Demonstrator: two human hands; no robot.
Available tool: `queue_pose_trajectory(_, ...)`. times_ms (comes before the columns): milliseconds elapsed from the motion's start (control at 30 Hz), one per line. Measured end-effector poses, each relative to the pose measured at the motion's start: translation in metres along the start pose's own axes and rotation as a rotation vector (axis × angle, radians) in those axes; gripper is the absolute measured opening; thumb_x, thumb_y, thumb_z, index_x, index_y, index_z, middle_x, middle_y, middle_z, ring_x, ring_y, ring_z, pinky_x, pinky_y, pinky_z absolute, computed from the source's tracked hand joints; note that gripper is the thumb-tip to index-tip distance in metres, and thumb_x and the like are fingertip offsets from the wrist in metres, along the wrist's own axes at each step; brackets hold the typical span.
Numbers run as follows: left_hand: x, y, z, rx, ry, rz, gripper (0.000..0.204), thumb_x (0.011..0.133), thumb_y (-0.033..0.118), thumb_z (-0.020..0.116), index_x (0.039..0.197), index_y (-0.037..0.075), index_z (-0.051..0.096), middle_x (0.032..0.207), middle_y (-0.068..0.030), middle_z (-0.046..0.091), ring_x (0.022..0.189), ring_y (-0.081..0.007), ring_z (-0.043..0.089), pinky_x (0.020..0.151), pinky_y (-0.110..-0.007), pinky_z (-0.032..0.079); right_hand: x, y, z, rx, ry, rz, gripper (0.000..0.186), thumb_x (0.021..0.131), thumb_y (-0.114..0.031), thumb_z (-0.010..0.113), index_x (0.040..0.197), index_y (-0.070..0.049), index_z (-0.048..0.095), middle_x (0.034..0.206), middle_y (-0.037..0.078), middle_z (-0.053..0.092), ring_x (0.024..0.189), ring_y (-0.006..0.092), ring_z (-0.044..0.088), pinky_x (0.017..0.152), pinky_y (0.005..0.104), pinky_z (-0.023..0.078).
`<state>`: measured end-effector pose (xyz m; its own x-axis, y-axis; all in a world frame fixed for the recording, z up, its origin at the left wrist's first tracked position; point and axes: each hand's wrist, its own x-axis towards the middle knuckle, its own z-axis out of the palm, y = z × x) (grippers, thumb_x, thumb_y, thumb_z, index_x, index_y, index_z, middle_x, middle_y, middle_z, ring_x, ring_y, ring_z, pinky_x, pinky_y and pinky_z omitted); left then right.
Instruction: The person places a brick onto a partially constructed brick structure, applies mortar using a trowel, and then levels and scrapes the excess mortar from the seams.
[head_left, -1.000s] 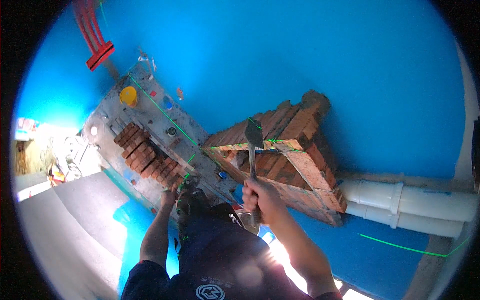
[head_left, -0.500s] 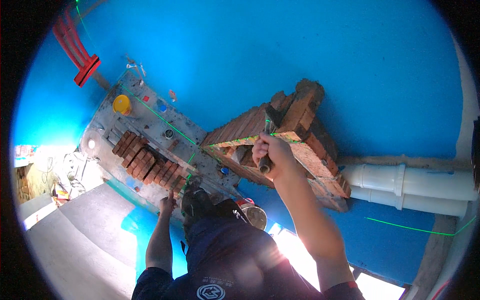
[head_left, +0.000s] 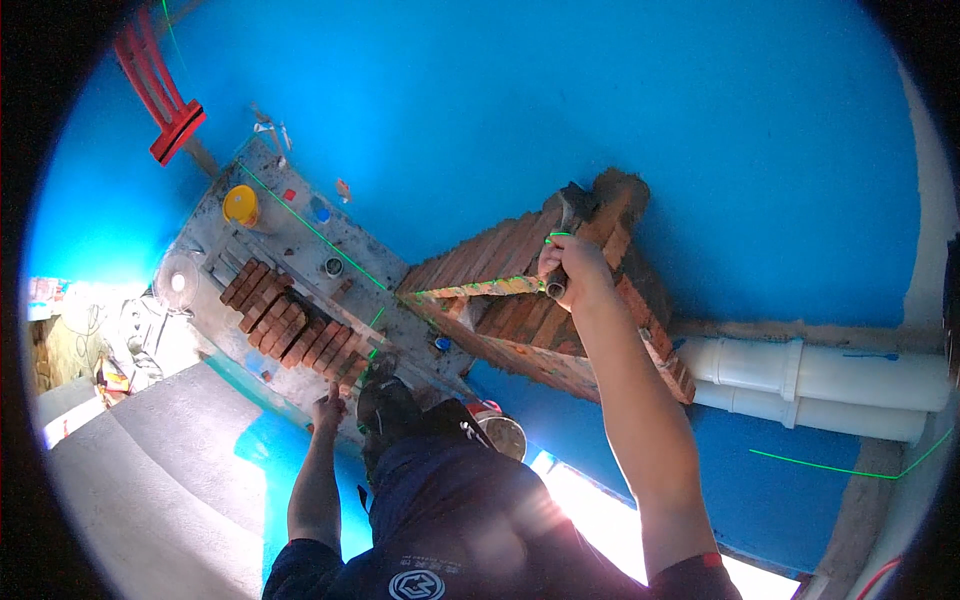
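My right hand [head_left: 574, 270] is closed around the dark handle of a trowel [head_left: 557, 287], above the brick wall [head_left: 500, 285]. The trowel's grey blade points away from me, close to the far end bricks, and is strongly foreshortened. Whether the blade touches the bricks, I cannot tell. Beneath my right forearm, the wall's stepped courses show rough mortar along the edges. My left hand [head_left: 328, 408] hangs low beside the near end of a brick stack [head_left: 290, 320]. Its fingers look curled, with one partly stretched toward the stack, and no object shows in them.
A yellow bucket [head_left: 241, 205] stands beyond the stack, and a mortar bucket [head_left: 503, 436] is near my legs. White pipes [head_left: 830, 370] run along the right; red pipes [head_left: 165, 100] are at upper left. Green laser lines cross floor and walls. A fan [head_left: 178, 283] stands at left.
My right hand and the trowel have moved right and slightly farther away, toward the wall's end. My left hand has shifted slightly left.
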<state>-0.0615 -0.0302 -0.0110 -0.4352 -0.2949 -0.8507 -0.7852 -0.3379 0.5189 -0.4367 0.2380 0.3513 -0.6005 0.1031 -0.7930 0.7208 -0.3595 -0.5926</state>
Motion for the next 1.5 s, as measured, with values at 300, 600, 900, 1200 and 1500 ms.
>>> queue_pose_trajectory(300,0.004,-0.006,-0.001,0.065,0.010,0.014,0.065,0.087,0.065,0.052,0.062,0.006,0.060,0.055,-0.0049,0.057,0.045,-0.0142,0.053,0.043,-0.029,0.039,-0.021,0.000,0.036,-0.154,0.127,-0.163,0.009,0.098,-0.011,0.048,0.101,-0.004,0.044,0.074,0.007,0.047,0.056,0.0166,0.042,0.048,0.0344,0.039)
queue_pose_trajectory(600,0.006,0.013,0.005,0.027,-0.004,0.061,0.061,0.090,0.057,0.056,0.064,0.001,0.058,0.054,-0.0079,0.056,0.040,-0.0175,0.052,0.039,-0.032,0.040,-0.027,0.004,0.035,-0.204,0.128,-0.269,0.008,0.098,-0.013,0.050,0.101,-0.006,0.048,0.074,0.004,0.046,0.057,0.0149,0.040,0.050,0.0356,0.037)
queue_pose_trajectory(900,0.000,0.026,0.012,-0.012,-0.039,0.050,0.061,0.088,0.056,0.059,0.067,-0.002,0.056,0.060,-0.0123,0.058,0.037,-0.0201,0.050,0.035,-0.034,0.040,-0.066,0.021,0.040,-0.167,0.228,-0.429,0.017,0.098,-0.021,0.053,0.089,-0.008,0.049,0.074,0.003,0.046,0.055,0.0150,0.041,0.048,0.0353,0.038)
queue_pose_trajectory(1200,0.005,0.010,0.007,0.025,-0.007,0.013,0.069,0.085,0.065,0.056,0.063,0.000,0.057,0.056,-0.0094,0.058,0.040,-0.0172,0.053,0.038,-0.030,0.040,-0.090,0.119,-0.008,-0.303,0.022,-0.438,0.020,0.097,-0.025,0.053,0.088,-0.010,0.044,0.067,0.000,0.038,0.046,0.0106,0.039,0.040,0.0299,0.032)
queue_pose_trajectory(1500,-0.004,0.011,-0.017,0.114,0.044,-0.014,0.065,0.085,0.063,0.058,0.063,0.002,0.060,0.055,-0.0069,0.057,0.042,-0.0170,0.050,0.042,-0.031,0.039,-0.057,0.152,0.009,-0.246,0.059,-0.291,0.021,0.098,-0.025,0.052,0.084,-0.010,0.045,0.069,0.000,0.040,0.047,0.0108,0.039,0.039,0.0305,0.032)
